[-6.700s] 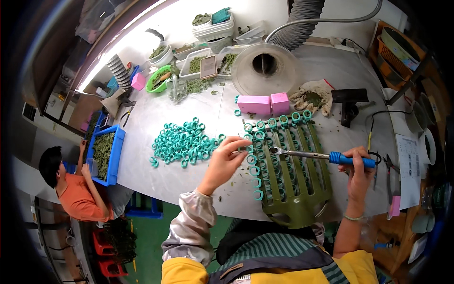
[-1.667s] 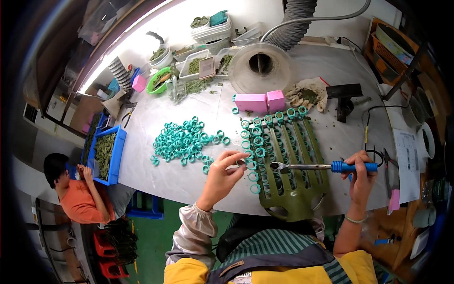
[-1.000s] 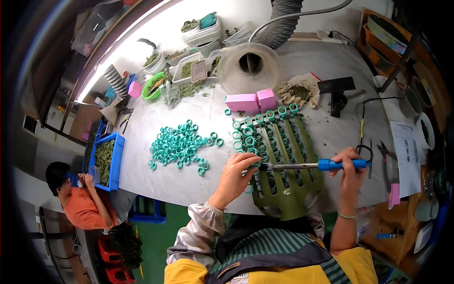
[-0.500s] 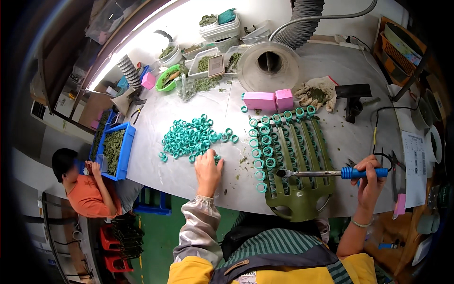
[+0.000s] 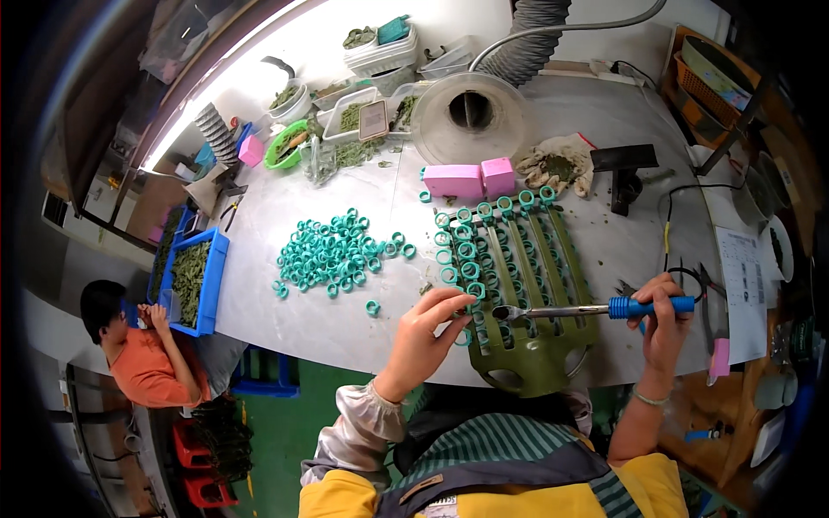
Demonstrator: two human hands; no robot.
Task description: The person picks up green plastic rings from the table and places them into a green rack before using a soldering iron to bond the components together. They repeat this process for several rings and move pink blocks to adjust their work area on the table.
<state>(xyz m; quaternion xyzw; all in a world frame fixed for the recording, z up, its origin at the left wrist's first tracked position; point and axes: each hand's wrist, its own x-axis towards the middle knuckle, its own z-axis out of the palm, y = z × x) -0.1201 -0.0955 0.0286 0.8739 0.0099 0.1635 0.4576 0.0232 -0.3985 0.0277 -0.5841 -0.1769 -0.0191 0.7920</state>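
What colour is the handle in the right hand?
The handle is blue, seen best in the head view.

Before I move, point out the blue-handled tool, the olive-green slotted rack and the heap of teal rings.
Blue-handled tool (image 5: 587,309): head view, on its metal shaft.
Olive-green slotted rack (image 5: 534,359): head view, on its solid near end.
Heap of teal rings (image 5: 332,254): head view, on rings at its middle.

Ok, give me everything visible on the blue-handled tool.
The blue-handled tool is long and slim: a blue handle, ribbed at the front, a shiny, metal-looking shaft and a darker, widened tip. It points left over the green rack; whether it touches that is unclear. The right hand grips the handle; a dark cord with a yellow section loops near its rear.
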